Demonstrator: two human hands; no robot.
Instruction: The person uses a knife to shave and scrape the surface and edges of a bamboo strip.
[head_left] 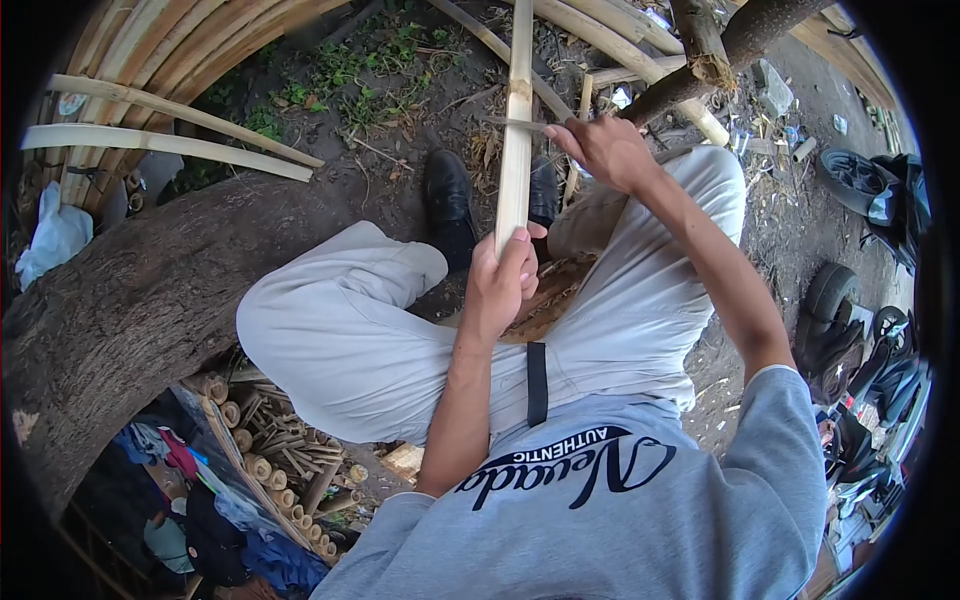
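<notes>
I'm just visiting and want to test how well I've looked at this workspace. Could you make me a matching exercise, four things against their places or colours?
Things
1. bamboo strip
2. thin blade
3. shoes
4. plastic bag

Places and colours
A. black, worn on the feet
B. gripped in the person's left hand
C. whitish and crumpled, near the left edge of the view
D. at the person's right hand, crossing the long piece

Right pairs: 1-B, 2-D, 3-A, 4-C
</notes>
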